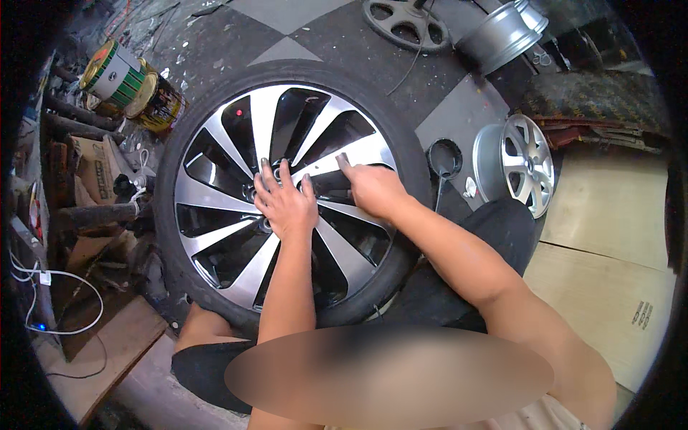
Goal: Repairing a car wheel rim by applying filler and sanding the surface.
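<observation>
A large alloy wheel (231, 143) with polished silver spokes and black gaps lies face up, a black tire (416, 168) around it. My left hand (287, 204) rests over its centre, near the lug holes, with fingers spread. Just to the right, my right hand (376, 190) is over a gap between two spokes. Its thumb stretches onto a polished spoke, while the other fingers are curled under and hidden from view. Whether those fingers hold anything cannot be seen.
Paint-stained cans (118, 75) stand at the far left. On the right are a silver rim (529, 165), a black ring-shaped thing (444, 158) and plywood-like sheets (602, 208). Another rim (502, 36) lies at the back, near a grey handwheel (407, 21). A white cable (93, 294) loops at left.
</observation>
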### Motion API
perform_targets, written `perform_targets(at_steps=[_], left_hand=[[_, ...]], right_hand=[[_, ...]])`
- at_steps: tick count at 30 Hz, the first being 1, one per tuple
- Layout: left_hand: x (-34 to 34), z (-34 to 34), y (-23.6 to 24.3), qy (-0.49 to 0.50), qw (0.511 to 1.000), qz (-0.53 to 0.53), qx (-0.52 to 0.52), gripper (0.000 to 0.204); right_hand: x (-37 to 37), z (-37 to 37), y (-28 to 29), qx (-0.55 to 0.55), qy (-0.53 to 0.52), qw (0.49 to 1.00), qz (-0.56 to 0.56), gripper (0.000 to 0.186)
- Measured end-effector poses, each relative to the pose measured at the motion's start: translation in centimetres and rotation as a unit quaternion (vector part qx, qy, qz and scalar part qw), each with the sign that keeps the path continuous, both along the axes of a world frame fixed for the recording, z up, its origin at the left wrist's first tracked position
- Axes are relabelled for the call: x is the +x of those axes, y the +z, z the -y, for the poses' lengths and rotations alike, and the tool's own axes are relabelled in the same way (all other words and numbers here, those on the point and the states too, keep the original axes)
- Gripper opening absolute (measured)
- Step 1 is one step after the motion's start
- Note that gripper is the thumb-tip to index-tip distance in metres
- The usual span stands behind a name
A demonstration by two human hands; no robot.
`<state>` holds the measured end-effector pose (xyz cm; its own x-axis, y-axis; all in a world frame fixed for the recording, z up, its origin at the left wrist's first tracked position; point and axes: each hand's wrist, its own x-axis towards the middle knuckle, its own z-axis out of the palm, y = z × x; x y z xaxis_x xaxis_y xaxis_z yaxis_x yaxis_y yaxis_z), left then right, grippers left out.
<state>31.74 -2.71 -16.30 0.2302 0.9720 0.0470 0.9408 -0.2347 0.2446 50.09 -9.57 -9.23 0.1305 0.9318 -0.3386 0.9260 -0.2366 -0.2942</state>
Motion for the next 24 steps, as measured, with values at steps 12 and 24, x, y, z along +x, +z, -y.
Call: perform_targets(at_steps=[12, 24], left_hand=[[-0.1, -0.4, 0.6, 0.005, 1.000, -0.003, -0.010, 0.062], [0.2, -0.1, 0.6, 0.005, 0.998, 0.037, -0.046, 0.065]], right_hand=[[-0.1, -0.8, 0.4, -0.014, 0.028, 0.999, 0.015, 0.063], [0.4, -1.1, -0.3, 0.009, 0.035, 0.999, 0.030, 0.056]])
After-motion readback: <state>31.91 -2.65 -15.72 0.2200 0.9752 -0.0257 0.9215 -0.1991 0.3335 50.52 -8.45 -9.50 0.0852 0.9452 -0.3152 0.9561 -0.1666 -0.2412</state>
